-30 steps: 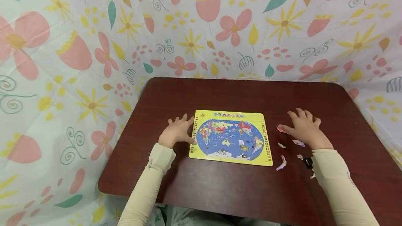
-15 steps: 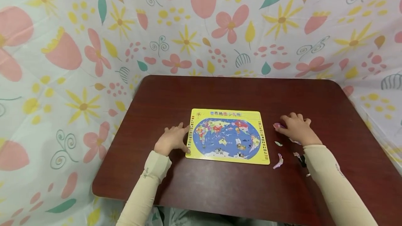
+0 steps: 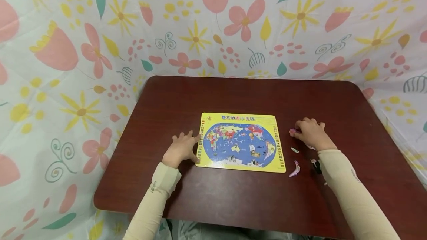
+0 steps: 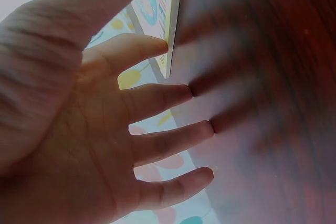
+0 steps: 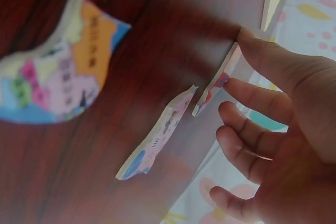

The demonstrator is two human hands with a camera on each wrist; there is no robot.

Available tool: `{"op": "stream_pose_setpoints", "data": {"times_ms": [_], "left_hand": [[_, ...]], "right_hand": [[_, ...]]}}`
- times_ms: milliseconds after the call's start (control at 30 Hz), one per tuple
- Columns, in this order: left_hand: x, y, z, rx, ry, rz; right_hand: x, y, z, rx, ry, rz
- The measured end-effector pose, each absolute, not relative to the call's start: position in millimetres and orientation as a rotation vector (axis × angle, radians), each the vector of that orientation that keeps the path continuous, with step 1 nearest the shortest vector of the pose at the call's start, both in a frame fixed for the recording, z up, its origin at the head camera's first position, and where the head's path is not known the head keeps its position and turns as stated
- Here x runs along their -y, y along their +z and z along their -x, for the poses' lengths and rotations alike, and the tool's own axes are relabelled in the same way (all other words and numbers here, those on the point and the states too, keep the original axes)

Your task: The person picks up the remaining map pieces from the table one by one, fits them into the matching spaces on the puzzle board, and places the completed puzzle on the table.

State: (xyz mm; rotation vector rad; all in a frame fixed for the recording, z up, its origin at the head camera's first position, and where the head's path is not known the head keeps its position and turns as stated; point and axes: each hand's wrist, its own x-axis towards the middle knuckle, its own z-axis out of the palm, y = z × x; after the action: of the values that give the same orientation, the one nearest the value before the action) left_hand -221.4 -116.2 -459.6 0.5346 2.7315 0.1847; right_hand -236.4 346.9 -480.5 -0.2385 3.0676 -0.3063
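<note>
A yellow-framed world map puzzle board [image 3: 241, 117] lies flat on the table. My left hand [image 3: 181, 149] rests at its left edge, fingers spread, thumb and index finger touching the border. In the left wrist view, the fingers of the left hand [image 4: 100, 124] are straight, with tips at the tabletop. Right of the board, my right hand [image 3: 313, 133] pinches a pink puzzle piece [image 3: 293, 132] between thumb and index finger. The right wrist view shows this piece [image 5: 216, 83] low at the table, with the other fingers of the right hand [image 5: 283, 114] bent and off it.
Loose puzzle pieces lie nearby: a small pale one [image 3: 295, 150], a curved pink-purple one [image 3: 295, 169], and a dark one [image 3: 316, 166] partly hidden by the right sleeve. The dark red table [image 3: 213, 199] meets a flower-printed curtain [image 3: 213, 25] behind and at the sides.
My right hand has drawn its spread fingers in and now pinches the pink piece. The left hand stays at the board's edge. The whole head view has shifted slightly.
</note>
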Motion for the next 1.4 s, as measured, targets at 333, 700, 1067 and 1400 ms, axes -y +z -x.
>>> {"op": "stream_pose_setpoints", "data": {"times_ms": [333, 700, 1067, 1400], "left_hand": [[117, -458, 222, -2.737, 0.173, -0.540], [117, -458, 221, -2.728, 0.190, -0.532], [117, -459, 220, -2.729, 0.188, -0.543], [117, -462, 222, -2.730, 0.172, -0.543]], "right_hand": [[-344, -482, 238, -3.112, -0.261, 0.303], [-328, -470, 243, -3.170, -0.233, 0.426], [-303, -462, 252, -3.208, -0.224, 0.492], [-270, -457, 261, -3.201, -0.251, 0.639]]}}
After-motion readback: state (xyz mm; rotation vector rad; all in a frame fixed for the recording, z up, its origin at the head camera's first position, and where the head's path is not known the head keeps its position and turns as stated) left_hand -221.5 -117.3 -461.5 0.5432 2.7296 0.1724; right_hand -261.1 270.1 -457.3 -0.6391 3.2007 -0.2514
